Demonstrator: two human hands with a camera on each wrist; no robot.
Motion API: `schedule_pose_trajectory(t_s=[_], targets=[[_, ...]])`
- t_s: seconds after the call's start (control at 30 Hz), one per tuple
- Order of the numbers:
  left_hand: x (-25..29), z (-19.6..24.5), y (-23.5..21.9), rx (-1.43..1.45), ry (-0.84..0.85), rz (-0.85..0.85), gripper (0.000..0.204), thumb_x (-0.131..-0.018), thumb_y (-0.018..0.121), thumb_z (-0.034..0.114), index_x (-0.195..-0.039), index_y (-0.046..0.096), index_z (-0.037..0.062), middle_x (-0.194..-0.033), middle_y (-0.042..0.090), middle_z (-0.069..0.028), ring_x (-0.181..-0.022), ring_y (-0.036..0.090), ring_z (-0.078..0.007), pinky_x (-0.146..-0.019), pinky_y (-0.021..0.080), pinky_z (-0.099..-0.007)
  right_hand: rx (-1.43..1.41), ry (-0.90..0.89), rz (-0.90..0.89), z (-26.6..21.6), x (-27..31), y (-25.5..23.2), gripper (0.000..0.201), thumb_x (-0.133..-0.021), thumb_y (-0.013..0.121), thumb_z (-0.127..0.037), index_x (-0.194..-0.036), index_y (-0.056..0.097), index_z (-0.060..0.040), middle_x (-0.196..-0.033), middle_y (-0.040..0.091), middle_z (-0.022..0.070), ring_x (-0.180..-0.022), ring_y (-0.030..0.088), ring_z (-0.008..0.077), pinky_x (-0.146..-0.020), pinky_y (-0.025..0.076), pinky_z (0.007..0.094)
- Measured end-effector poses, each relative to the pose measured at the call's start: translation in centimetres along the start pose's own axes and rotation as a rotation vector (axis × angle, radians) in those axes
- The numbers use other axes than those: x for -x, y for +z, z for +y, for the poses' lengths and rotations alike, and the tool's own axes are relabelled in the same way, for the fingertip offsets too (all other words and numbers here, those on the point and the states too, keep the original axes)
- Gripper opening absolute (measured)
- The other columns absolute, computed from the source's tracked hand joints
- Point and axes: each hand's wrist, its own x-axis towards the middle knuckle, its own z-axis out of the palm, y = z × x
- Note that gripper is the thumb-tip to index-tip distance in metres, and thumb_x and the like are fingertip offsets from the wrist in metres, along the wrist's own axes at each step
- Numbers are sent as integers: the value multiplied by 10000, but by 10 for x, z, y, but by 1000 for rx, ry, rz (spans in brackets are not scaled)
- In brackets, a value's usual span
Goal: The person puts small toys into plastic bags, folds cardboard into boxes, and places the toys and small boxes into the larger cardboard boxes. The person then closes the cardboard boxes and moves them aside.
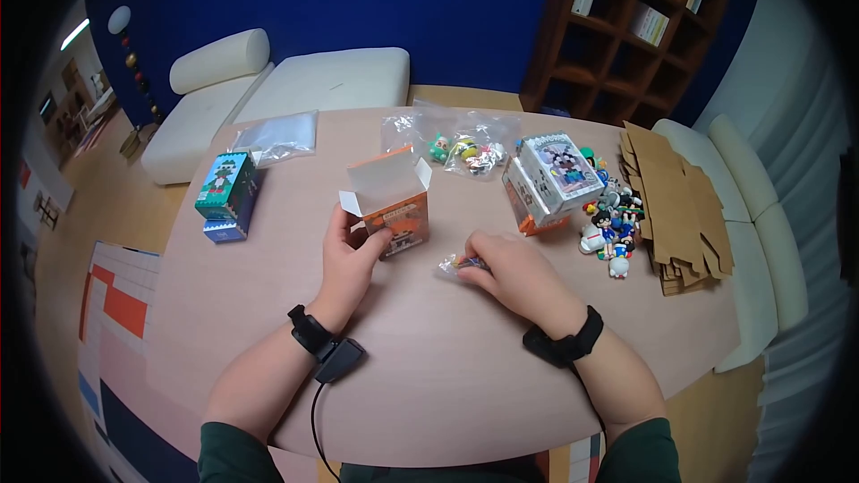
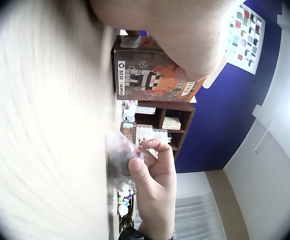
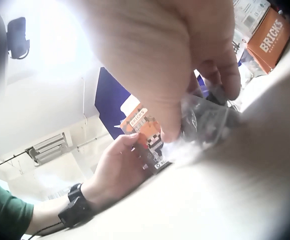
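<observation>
My left hand (image 1: pixel 348 261) grips an orange and brown brick-toy box (image 1: pixel 409 222) by its left side, thumb on the printed front. The box stands upright on the table with its top flaps raised. In the left wrist view the box front (image 2: pixel 150 77) shows a pixel-like figure and the number 9230. To the right of the box, my right hand (image 1: pixel 521 279) pinches a small clear plastic bag (image 1: pixel 449 266) low over the table. Dark and coloured bits show inside the bag (image 3: pixel 205 122) in the right wrist view, partly hidden by the fingers.
Stacked toy boxes (image 1: pixel 560 174) stand at the right, beside a pile of small figures (image 1: pixel 613 225) and flattened cardboard (image 1: pixel 680 206). Clear bags with figures (image 1: pixel 479 150) lie at the back. Green and blue boxes (image 1: pixel 225 192) and flat plastic bags (image 1: pixel 282 136) are at the left.
</observation>
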Motion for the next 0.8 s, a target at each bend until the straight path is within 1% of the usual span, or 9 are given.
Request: schedule_pose_trajectory(t_s=[0.07,0.13,0.27,0.33,0.4,0.47,0.53,0.63,0.8], targets=[[0,0,0,5,15,-6,516,-895,646,0,-1381,473,20,-1347,552,-95,-1217,567,-197,-1030,468,-372,92,-42,38,1,1,4,232,-927,692,-243,-1022,604,-51,-923,668,125,-979,635,336,-818,518,435],[1,3,1,4,13,-6,516,-896,648,1,-1381,473,21,-1348,552,-94,-1220,564,-195,-1033,465,-372,110,-198,218,10,0,13,204,-934,679,-220,-1027,614,-51,-907,655,120,-960,636,328,-819,521,435],[0,1,0,-2,4,-4,512,-897,651,4,-1378,475,23,-1344,553,-90,-1221,560,-193,-1036,461,-372,174,-203,169,13,3,15,188,-932,676,-207,-1037,620,-60,-960,639,110,-957,630,318,-819,522,426],[1,3,1,-2,2,-7,509,-897,649,3,-1375,477,23,-1338,555,-88,-1216,561,-191,-1033,463,-370,261,-55,-83,9,6,10,181,-923,681,-196,-1025,628,-56,-1026,618,116,-978,616,313,-833,519,415],[0,5,1,-1,6,-12,505,-897,648,2,-1372,479,24,-1332,558,-86,-1211,563,-189,-1029,465,-368,199,30,-65,0,5,5,171,-917,684,-196,-996,636,-52,-1030,612,112,-985,611,311,-828,521,418],[0,3,1,-13,28,-4,474,-908,668,30,-1342,479,15,-1254,555,-98,-1146,626,-219,-897,535,-330,135,118,-46,-1,4,5,164,-911,687,-197,-966,644,-48,-1034,606,107,-992,606,309,-823,522,420],[0,2,1,-21,40,-5,475,-909,666,29,-1344,476,14,-1251,555,-99,-1144,627,-220,-897,534,-329,254,-122,239,5,3,8,187,-902,696,-228,-943,652,-51,-992,611,101,-981,607,308,-806,528,428],[0,0,0,-22,55,-9,478,-910,663,28,-1348,471,14,-1248,554,-101,-1144,627,-223,-899,531,-327,378,-198,250,2,2,1,224,-871,732,-240,-967,650,-55,-992,609,96,-963,607,303,-801,533,425],[-1,0,-1,-20,22,-9,484,-911,665,33,-1352,467,12,-1252,549,-100,-1146,625,-224,-901,531,-329,404,-65,14,-17,16,-3,272,-850,748,-224,-1008,634,-33,-1016,609,114,-963,610,311,-828,525,415]])
